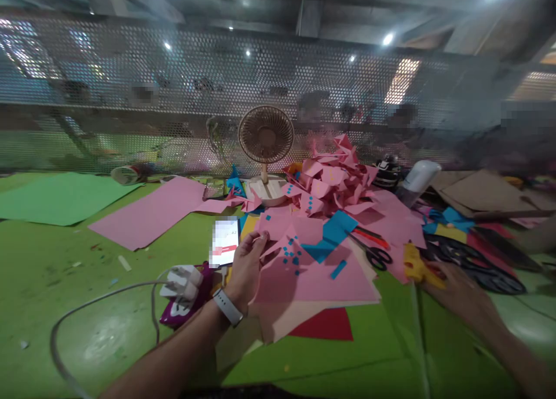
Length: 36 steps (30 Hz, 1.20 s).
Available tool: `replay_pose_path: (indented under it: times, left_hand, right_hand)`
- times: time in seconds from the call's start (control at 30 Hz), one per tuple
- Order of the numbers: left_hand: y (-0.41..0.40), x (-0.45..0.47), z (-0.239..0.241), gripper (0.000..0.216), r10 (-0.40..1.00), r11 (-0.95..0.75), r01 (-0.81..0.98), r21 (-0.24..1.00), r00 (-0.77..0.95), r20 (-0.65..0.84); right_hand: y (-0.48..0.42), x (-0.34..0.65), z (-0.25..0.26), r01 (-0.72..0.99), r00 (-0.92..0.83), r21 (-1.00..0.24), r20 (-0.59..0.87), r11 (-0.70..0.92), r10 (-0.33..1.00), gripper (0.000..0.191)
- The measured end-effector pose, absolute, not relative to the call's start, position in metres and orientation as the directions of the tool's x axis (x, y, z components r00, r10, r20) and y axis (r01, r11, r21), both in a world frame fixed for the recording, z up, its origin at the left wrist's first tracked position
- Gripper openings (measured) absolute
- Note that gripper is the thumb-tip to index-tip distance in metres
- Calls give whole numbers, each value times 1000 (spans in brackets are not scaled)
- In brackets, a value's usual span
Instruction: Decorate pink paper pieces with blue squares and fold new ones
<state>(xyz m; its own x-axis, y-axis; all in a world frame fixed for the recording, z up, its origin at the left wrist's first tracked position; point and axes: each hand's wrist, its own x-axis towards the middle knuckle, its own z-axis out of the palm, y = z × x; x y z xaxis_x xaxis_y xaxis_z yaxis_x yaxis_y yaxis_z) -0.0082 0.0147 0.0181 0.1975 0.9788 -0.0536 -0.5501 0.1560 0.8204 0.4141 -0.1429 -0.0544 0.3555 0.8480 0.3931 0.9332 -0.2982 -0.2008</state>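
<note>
My left hand (pixel 248 264), with a pale-banded watch (pixel 227 307) at the wrist, has its thumb and fingers pinched together above the left edge of pink paper sheets (pixel 321 286). What is between the fingertips, if anything, I cannot make out. Small blue paper squares (pixel 292 253) lie scattered on the pink sheet, beside a folded blue paper piece (pixel 339 228) and a small blue strip (pixel 339 269). On the right, my right hand (pixel 454 286) is closed around a yellow glue gun (pixel 417 264), from which a pale cord hangs down. Black-handled scissors (pixel 379 258) lie between the hands.
Behind the sheets are a heap of folded pink paper (pixel 334 179) and a small fan (pixel 266 135). A lit phone (pixel 225 242) and white plugs (pixel 182 283) with a cable are left. A black ring-shaped object (pixel 473 263) lies right; green sheets (pixel 65 197) lie far left.
</note>
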Motion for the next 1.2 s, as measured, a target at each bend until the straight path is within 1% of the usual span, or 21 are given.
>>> replay_pose_path:
  times: [0.1, 0.2, 0.23, 0.3, 0.37, 0.43, 0.47, 0.5, 0.63, 0.7, 0.77, 0.9, 1.0, 1.07, 1.1, 1.13, 1.2]
  left_hand:
    - [17, -9, 16, 20, 981, 145, -568, 810, 186, -46]
    - [20, -9, 14, 21, 985, 133, -579, 804, 170, -40]
    - [20, -9, 14, 21, 985, 131, -584, 801, 167, -39]
    - [21, -9, 14, 22, 986, 127, -593, 795, 163, -36]
    - [22, -9, 14, 22, 986, 133, -593, 794, 163, -43]
    - [23, -8, 14, 24, 985, 148, -585, 798, 161, -65]
    - [23, -8, 13, 25, 984, 158, -580, 799, 159, -79]
    - [23, -9, 13, 26, 984, 166, -578, 799, 155, -91]
    - [25, -10, 10, 27, 986, 162, -587, 793, 134, -102]
    - [25, -11, 10, 25, 988, 147, -595, 790, 132, -84]
    - [25, -10, 10, 23, 988, 140, -601, 787, 139, -69]
    - [21, -7, 14, 22, 984, 166, -604, 780, 152, -91]
    - [19, -6, 16, 22, 982, 179, -597, 782, 163, -100]
    - [19, -6, 16, 22, 982, 176, -594, 785, 162, -98]
    - [19, -6, 16, 22, 982, 174, -592, 787, 160, -96]
    - [19, -6, 15, 22, 983, 171, -589, 790, 158, -95]
    - [20, -5, 13, 22, 984, 165, -578, 799, 150, -95]
  right_hand:
    - [-143, 433, -56, 952, 297, -161, 290, -260, 910, 57]
    - [-141, 438, -35, 976, 205, -120, 226, -182, 952, 52]
    - [-139, 434, -24, 981, 179, -117, 225, -156, 958, 50]
    - [-130, 412, 0, 983, 136, -154, 219, -104, 966, 40]
    - [-111, 374, 20, 969, 112, -244, 283, -41, 952, 34]
    - [-85, 327, 32, 933, -28, -343, 230, 108, 973, 31]
    - [-71, 303, 34, 901, -128, -379, 230, 210, 965, 30]
    - [-57, 280, 34, 883, -192, -387, 216, 265, 957, 29]
    - [-21, 215, 17, 814, -423, -339, 209, 471, 882, 20]
    - [-18, 198, 7, 776, -503, -325, 197, 541, 841, 17]
    - [-20, 188, -1, 763, -553, -272, 197, 587, 810, 15]
    - [-26, 181, -9, 766, -619, -68, 191, 640, 761, 13]
    - [-26, 180, -13, 762, -639, 27, 194, 648, 744, 14]
    - [-24, 181, -16, 759, -642, 43, 215, 649, 736, 14]
    - [-24, 181, -17, 764, -634, 30, 227, 645, 740, 15]
    - [-23, 181, -18, 772, -618, 2, 238, 635, 750, 15]
    - [-22, 182, -16, 790, -569, -96, 252, 605, 783, 15]
